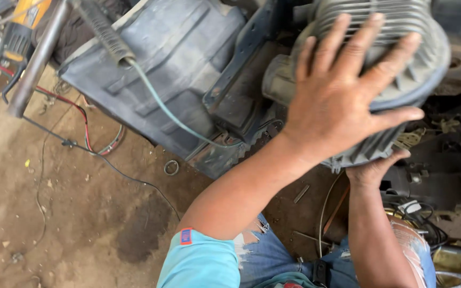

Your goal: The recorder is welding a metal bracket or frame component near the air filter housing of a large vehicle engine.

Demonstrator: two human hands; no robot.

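Observation:
A grey finned metal engine cylinder (401, 32) is held up at the top right. My left hand (348, 90) lies flat on its ribbed top with the fingers spread. My right hand (373, 169) grips the cylinder from underneath at its lower edge; only part of that hand shows. Both arms reach up from the bottom of the view, above my torn blue jeans (265, 256).
A dark blue-grey metal body panel (166, 69) leans at the top centre, with a green hose (161, 106) across it. Red and black wires (81, 138), a small metal ring (171, 167) and an oil stain (142, 226) lie on the dirt floor. Cluttered parts sit at right.

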